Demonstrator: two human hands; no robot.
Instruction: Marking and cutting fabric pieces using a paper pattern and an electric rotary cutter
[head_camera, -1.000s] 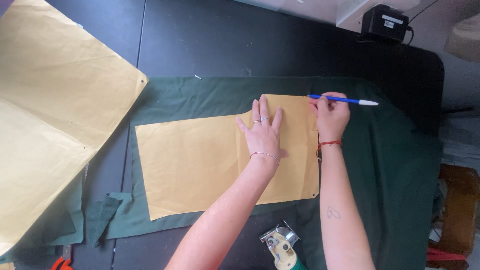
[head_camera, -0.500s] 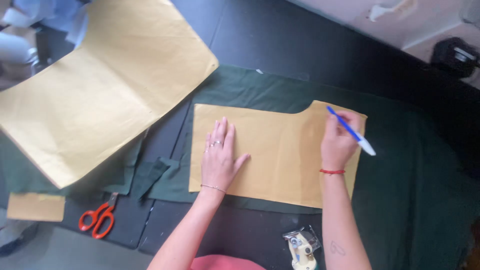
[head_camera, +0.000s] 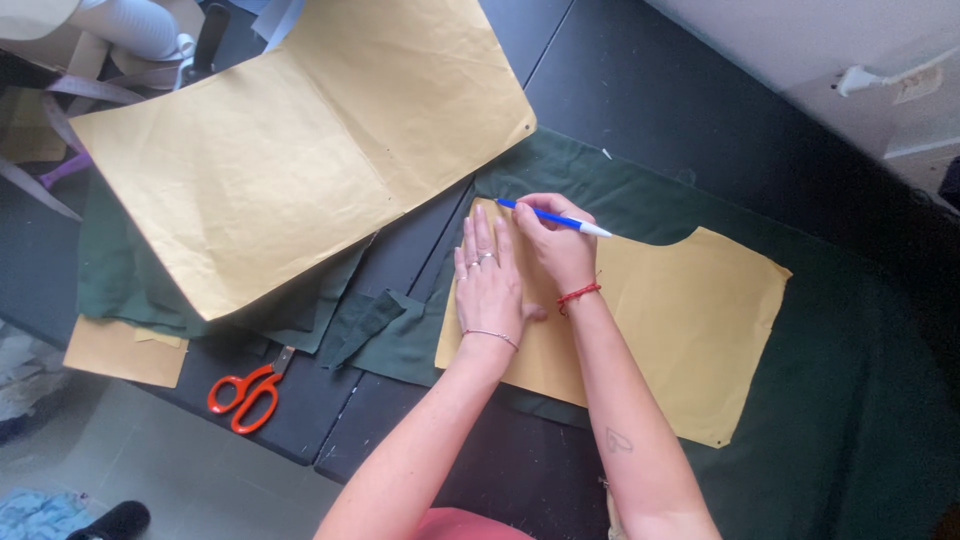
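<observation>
A tan paper pattern piece (head_camera: 680, 320) lies on dark green fabric (head_camera: 850, 400) spread over a black table. My left hand (head_camera: 488, 280) presses flat on the pattern's left end, fingers together. Beside it, my right hand (head_camera: 555, 245) grips a blue pen (head_camera: 555, 217) with a white cap end, its tip at the pattern's top left corner. A red cord circles my right wrist and a thin bracelet my left.
A large tan paper sheet (head_camera: 300, 150) lies at the upper left over more green fabric (head_camera: 120, 280). Orange-handled scissors (head_camera: 250, 388) rest near the table's front edge, and a smaller paper piece (head_camera: 125, 352) overhangs it. Green fabric scraps (head_camera: 375, 320) sit left of the pattern.
My right hand moved with the pen from the pattern's right end to its top left corner. My left hand still presses the pattern's left end. The view shifted left.
</observation>
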